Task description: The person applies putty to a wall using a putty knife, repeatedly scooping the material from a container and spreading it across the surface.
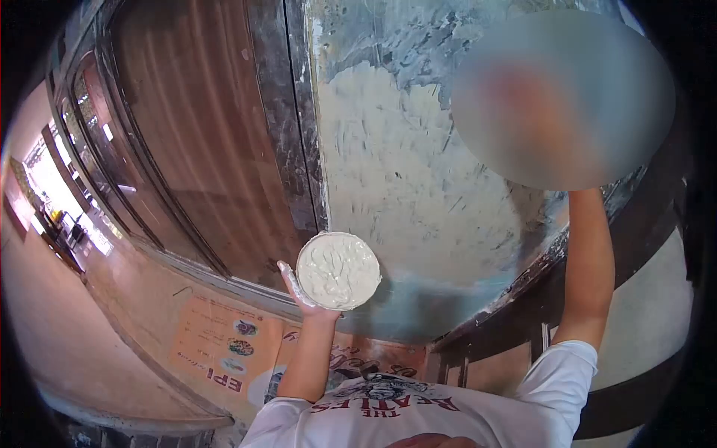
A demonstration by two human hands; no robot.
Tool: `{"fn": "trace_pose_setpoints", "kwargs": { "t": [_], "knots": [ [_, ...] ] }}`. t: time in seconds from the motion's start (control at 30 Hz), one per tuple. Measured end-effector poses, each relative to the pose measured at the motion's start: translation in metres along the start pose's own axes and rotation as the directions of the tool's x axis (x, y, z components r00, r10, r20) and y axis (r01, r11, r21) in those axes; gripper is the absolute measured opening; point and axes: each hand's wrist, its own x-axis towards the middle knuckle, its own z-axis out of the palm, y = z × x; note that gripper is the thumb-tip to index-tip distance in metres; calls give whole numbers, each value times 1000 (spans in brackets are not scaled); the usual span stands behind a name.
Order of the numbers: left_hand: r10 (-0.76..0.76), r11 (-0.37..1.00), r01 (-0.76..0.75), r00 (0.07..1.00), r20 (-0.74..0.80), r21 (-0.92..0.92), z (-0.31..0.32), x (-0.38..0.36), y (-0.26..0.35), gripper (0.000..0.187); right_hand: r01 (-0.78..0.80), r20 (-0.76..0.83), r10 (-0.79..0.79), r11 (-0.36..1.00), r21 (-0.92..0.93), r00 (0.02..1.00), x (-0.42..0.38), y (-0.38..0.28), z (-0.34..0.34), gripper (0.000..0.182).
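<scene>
My left hand (302, 295) holds up a round container (338, 271) filled with thick off-white paste, its thumb along the left side and the fingers underneath. White paste coats the thumb. My right arm is raised toward the upper right of the wall panel (396, 164); a blurred patch covers my right hand, so its fingers and anything in them cannot be made out. Pale filler with dark streaks covers the panel's middle, and its upper and lower parts are grey-blue.
Left of the panel stands a dark frame (287, 112) beside a brown curtained pane (194, 127). An orange printed banner (224, 343) lies on the floor below. Dark wooden rails (508, 328) run along the lower right. A bright opening shows far left.
</scene>
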Motion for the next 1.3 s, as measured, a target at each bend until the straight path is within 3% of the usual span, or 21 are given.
{"fn": "trace_pose_setpoints", "kwargs": {
  "t": [0.03, 0.13, 0.2, 0.27, 0.4, 0.47, 0.53, 0.6, 0.67, 0.7, 0.8, 0.87, 0.93, 0.97, 1.07, 1.13, 1.2, 1.3],
  "knots": [
    [-3, 1000, 3, 1000, -2, 3, 0, 2, -3, 91, 74, 4, -74, 975, -208, 997, 4, -1, 2, 26],
    [-4, 1000, 4, 1000, 21, 6, -2, 2, -9, 88, 97, -1, -97, 993, -65, 995, 14, 6, 14, 25],
    [27, 999, -27, 1000, -7, 34, -1, 4, -10, 90, 67, -4, -68, 994, -82, 998, 13, 0, 18, 25],
    [35, 999, -35, 999, 1, 24, -1, 5, -10, 89, 75, 6, -76, 968, -240, 997, 14, -2, 20, 26],
    [32, 999, -32, 999, -5, -5, 2, 7, -11, 90, 66, -50, -71, 994, -90, 996, 24, 15, 13, 26],
    [42, 999, -42, 999, -10, -10, -1, 8, -13, 90, 81, -45, -84, 994, -78, 995, 22, 17, 17, 27],
    [70, 998, -69, 997, -25, 2, -4, 8, -14, 89, 188, 8, -191, 961, -204, 982, 18, 15, 23, 28],
    [54, 998, -55, 998, -15, -19, -4, 9, -16, 88, 176, 44, -170, 960, -217, 984, 21, 10, 16, 30],
    [66, 998, -66, 998, -19, -6, -5, 10, -18, 87, 93, -24, -102, 969, -228, 995, 27, 12, 12, 28],
    [66, 998, -66, 998, 1, -8, -5, 10, -18, 87, 103, -45, -108, 990, -96, 993, 30, 17, 12, 27],
    [72, 997, -72, 997, 26, -8, -5, 10, -18, 89, 122, 29, -119, 988, -91, 992, 26, 16, 13, 27],
    [78, 997, -78, 997, 6, 9, -4, 9, -17, 89, 210, 21, -209, 966, -149, 978, 24, 18, 19, 27],
    [89, 996, -88, 996, -7, 14, -8, 11, -17, 89, 121, 16, -121, 962, -245, 993, 27, 16, 16, 25],
    [94, 995, -94, 995, -21, 17, -10, 11, -17, 89, 163, -74, -183, 961, -221, 980, 29, 21, 16, 23],
    [81, 996, -80, 997, -4, 24, -11, 11, -15, 89, 154, -81, -162, 984, -91, 984, 32, 27, 13, 22],
    [95, 995, -95, 995, -18, 34, -6, 13, -16, 89, 164, -34, -169, 980, -116, 985, 26, 14, 16, 21],
    [105, 994, -103, 994, -35, 45, -6, 13, -16, 90, 218, 10, -224, 933, -287, 975, 22, 9, 23, 22],
    [79, 997, -79, 997, -14, 27, -10, 14, -16, 89, 199, -86, -231, 939, -280, 969, 34, 18, 14, 21]
  ]
}}
